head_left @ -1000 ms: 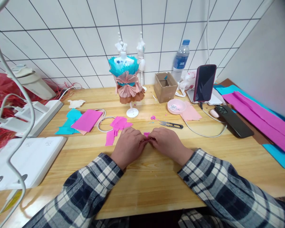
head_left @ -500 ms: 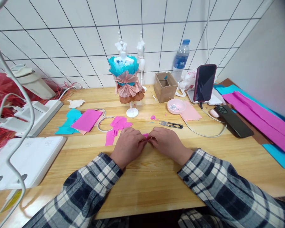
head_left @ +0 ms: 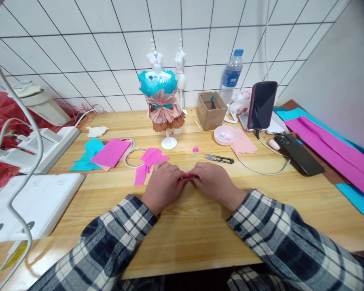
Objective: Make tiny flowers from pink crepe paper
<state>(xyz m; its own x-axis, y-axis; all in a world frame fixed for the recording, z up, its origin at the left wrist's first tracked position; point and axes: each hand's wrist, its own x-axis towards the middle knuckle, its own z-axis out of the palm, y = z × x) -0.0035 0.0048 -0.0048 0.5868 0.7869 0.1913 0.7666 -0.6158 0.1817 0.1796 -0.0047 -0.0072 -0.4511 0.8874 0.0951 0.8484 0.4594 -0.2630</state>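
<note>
Your left hand (head_left: 164, 186) and right hand (head_left: 214, 182) meet above the desk (head_left: 182, 246), a small magenta paper piece (head_left: 187, 173) between their fingertips. Only a bright, narrow sliver of it shows; your fingers hide the rest, so you cannot tell its full shape from here. It sits in front of you, midway between your wrists. Your left thumb and bent fingers pinch it closely, and your right ones grip it likewise from the other side. Loose magenta scraps (head_left: 151, 157) lie just beside your left hand; black thread snips (head_left: 224, 159) rest near your right, beyond the knuckles.
</note>
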